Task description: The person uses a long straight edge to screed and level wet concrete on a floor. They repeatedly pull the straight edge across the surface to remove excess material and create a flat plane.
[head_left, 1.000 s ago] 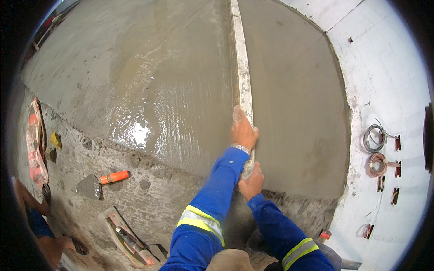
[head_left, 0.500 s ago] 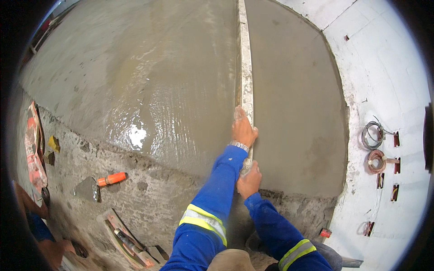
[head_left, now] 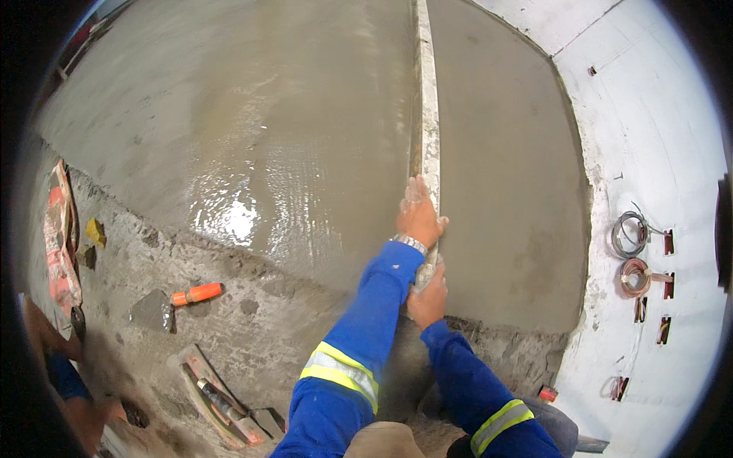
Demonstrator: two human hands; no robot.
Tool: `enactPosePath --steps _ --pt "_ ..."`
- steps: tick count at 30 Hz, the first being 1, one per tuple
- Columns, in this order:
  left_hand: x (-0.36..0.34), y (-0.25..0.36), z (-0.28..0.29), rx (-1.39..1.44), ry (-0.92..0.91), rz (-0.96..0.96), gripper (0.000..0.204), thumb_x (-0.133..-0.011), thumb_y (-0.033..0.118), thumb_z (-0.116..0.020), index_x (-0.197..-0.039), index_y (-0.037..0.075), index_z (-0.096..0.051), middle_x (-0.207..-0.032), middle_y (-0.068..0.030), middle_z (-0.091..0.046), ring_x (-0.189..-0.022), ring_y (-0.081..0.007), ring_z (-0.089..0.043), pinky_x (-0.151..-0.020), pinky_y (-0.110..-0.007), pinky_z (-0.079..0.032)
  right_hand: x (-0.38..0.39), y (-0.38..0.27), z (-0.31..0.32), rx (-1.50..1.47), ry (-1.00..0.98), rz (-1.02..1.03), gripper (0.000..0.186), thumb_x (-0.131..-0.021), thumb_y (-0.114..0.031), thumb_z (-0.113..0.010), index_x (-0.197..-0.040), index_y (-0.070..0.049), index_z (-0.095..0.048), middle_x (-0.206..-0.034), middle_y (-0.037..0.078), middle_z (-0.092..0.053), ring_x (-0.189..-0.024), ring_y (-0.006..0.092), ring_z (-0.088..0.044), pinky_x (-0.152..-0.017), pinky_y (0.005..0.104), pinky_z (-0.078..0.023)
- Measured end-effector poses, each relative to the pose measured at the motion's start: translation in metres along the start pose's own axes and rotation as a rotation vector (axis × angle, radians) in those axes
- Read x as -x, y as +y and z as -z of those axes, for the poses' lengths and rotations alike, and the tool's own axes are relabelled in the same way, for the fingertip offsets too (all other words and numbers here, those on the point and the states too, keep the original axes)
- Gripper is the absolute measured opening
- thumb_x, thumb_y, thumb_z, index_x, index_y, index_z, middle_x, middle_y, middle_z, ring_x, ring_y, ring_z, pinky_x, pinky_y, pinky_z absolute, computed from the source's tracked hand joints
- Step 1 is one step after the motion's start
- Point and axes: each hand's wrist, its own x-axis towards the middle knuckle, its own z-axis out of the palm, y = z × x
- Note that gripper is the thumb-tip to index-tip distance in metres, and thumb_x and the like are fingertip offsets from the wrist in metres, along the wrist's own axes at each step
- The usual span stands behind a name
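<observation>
The person's left hand (head_left: 421, 217) is wrapped over a long pale straightedge (head_left: 429, 114), and the right hand (head_left: 430, 300) clasps its near end. The straightedge lies along the wet cement (head_left: 305, 114), running away from the person. Nearer, on the rough floor (head_left: 263, 336) to the left, rest a pointed trowel (head_left: 153, 311) with an orange handle and a flat float (head_left: 205, 365). At the right, coiled wires (head_left: 629, 252) hang from the white wall (head_left: 649, 137).
</observation>
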Motion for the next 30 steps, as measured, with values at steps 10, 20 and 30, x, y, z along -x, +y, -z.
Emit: enactPosePath --steps 10,20,30 --pt "0.131 0.040 0.124 0.122 -0.245 -0.228 0.082 -0.081 0.032 -0.074 -0.147 0.006 -0.034 -0.138 -0.0217 -0.051 -0.121 -0.0385 -0.055 -0.098 -0.046 -0.047 -0.009 0.035 -0.028 -0.559 -0.102 -0.107 0.099 -0.079 -0.027 -0.074 -0.156 -0.011 -0.013 -0.121 0.030 -0.056 -0.108 0.0486 -0.054 -0.094 0.0514 -0.043" --pt "0.147 0.024 0.148 0.188 -0.223 -0.078 0.068 -0.079 0.031 -0.075 -0.137 0.008 -0.047 -0.107 -0.0206 -0.068 -0.096 -0.0401 -0.065 -0.081 -0.047 -0.052 -0.024 -0.017 0.004 0.153 -0.138 -0.071 0.098 -0.079 -0.030 -0.074 -0.156 -0.017 -0.016 -0.109 0.026 -0.059 -0.097 0.0431 -0.058 -0.086 0.0504 -0.046" --pt "0.137 0.030 0.139 0.311 -0.147 -0.101 0.074 -0.081 0.028 -0.073 -0.145 0.011 -0.040 -0.109 -0.0209 -0.067 -0.098 -0.0413 -0.064 -0.083 -0.048 -0.051 -0.030 0.000 -0.005 0.128 -0.092 0.067 0.093 -0.082 -0.032 -0.070 -0.156 -0.016 -0.016 -0.107 0.024 -0.060 -0.095 0.0391 -0.059 -0.084 0.0482 -0.047"
